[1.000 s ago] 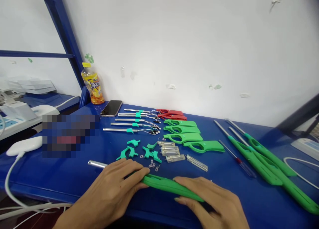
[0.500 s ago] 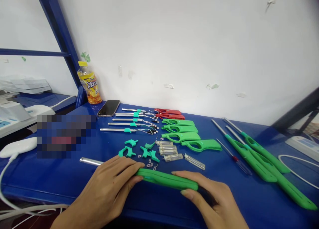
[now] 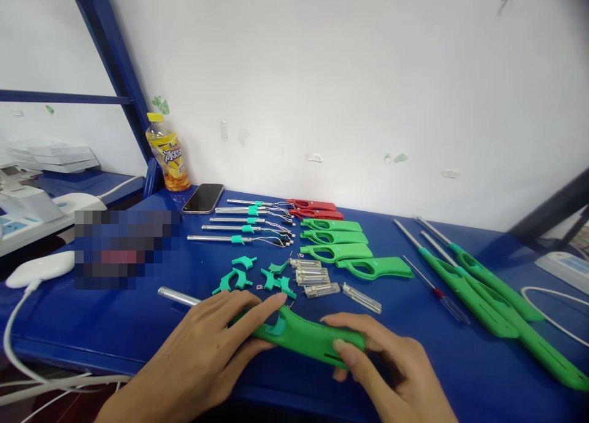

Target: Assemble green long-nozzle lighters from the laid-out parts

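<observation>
Both my hands grip one green long-nosed lighter (image 3: 307, 336) lying near the front edge of the blue table (image 3: 115, 325). My left hand (image 3: 216, 343) wraps the front of its green body, fingers over the top by the teal trigger. My right hand (image 3: 386, 364) pinches the rear end of the handle. The lighter's metal tube (image 3: 177, 296) sticks out to the left past my left hand. The green body is tipped up on its side, showing the trigger opening.
Behind lie teal triggers (image 3: 239, 279), clear fuel cells (image 3: 313, 279), metal tubes with wires (image 3: 239, 226), green (image 3: 335, 251) and red handle shells (image 3: 313, 209). Assembled green lighters (image 3: 483, 294) and a screwdriver (image 3: 437, 294) lie right. A phone (image 3: 203, 198), drink bottle (image 3: 168, 153) and white cable (image 3: 18, 325) are left.
The green lighter has been rolled from flat onto its side, so its teal trigger faces me. My left fingers slid forward along it; my right hand shifted its pinch on the handle end.
</observation>
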A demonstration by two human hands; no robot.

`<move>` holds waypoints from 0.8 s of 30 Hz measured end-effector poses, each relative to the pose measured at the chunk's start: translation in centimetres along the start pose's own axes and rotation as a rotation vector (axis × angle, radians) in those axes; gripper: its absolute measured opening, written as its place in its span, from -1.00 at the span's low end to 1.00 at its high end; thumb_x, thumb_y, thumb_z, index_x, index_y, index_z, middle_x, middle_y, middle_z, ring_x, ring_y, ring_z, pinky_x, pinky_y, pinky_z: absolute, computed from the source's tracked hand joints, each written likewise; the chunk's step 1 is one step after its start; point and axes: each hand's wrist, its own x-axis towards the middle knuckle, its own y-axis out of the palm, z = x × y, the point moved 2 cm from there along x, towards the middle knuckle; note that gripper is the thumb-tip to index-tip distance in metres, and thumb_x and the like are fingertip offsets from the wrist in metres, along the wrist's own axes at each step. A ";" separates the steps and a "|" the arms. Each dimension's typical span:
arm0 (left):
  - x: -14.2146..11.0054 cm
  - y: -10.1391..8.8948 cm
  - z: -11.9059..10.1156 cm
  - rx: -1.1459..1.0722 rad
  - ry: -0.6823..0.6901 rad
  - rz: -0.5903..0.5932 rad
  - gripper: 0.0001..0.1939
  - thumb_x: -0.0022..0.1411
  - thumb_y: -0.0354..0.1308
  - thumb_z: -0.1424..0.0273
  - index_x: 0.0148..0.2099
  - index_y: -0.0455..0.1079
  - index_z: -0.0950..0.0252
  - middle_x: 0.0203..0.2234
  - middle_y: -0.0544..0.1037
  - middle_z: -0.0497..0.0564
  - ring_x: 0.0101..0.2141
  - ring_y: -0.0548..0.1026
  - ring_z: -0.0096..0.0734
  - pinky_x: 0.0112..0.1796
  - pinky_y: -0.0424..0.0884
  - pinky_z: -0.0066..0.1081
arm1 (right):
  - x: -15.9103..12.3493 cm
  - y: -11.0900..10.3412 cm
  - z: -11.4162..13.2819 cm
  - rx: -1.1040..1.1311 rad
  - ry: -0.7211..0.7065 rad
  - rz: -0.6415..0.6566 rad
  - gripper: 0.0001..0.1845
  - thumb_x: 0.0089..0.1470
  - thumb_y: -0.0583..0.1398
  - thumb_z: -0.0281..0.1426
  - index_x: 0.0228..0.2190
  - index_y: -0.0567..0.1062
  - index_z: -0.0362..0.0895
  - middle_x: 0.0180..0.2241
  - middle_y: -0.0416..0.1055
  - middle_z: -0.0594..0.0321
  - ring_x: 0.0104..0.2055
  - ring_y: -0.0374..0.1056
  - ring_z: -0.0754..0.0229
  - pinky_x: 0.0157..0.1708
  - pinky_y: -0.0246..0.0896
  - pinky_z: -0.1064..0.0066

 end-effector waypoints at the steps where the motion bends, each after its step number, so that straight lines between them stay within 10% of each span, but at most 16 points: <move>1: 0.0 0.0 0.0 -0.005 -0.005 0.018 -0.58 0.67 -0.09 0.20 0.44 0.28 0.08 0.02 0.66 -0.01 -0.04 0.66 -0.32 0.05 0.53 -0.35 | 0.0 0.0 0.1 -0.038 -0.012 -0.021 -0.70 0.41 0.19 -0.02 0.01 0.65 0.23 -0.34 0.71 0.50 -0.40 0.65 0.27 -0.29 0.54 0.57; 5: 0.0 -0.2 0.1 -0.010 -0.010 0.052 -0.55 0.64 -0.05 0.22 0.45 0.25 0.17 0.08 0.66 0.06 0.02 0.66 -0.24 0.04 0.54 -0.35 | 0.0 -0.2 0.5 -0.180 -0.151 -0.104 -0.59 0.24 0.35 0.02 0.07 0.61 0.22 0.05 0.67 0.40 -0.05 0.67 0.10 -0.16 0.60 0.49; 17: 0.3 -0.8 -0.5 -0.019 0.028 0.110 -0.59 0.67 -0.20 0.27 0.38 0.25 0.22 -0.11 0.69 0.04 -0.20 0.71 -0.28 -0.26 0.55 -0.36 | 0.6 -0.1 0.8 -0.122 -0.246 -0.099 -0.70 0.33 0.32 -0.17 0.07 0.53 0.18 -0.03 0.68 0.41 -0.17 0.68 0.20 -0.36 0.55 0.61; 24: 0.2 -0.6 -0.3 -0.016 0.030 0.103 -0.63 0.66 -0.19 0.32 0.30 0.33 0.23 -0.13 0.72 0.03 -0.23 0.72 -0.29 -0.31 0.53 -0.35 | 0.7 -0.1 0.7 -0.083 -0.290 -0.069 -0.72 0.33 0.33 -0.30 0.05 0.60 0.20 0.06 0.64 0.42 -0.01 0.66 0.19 -0.15 0.57 0.60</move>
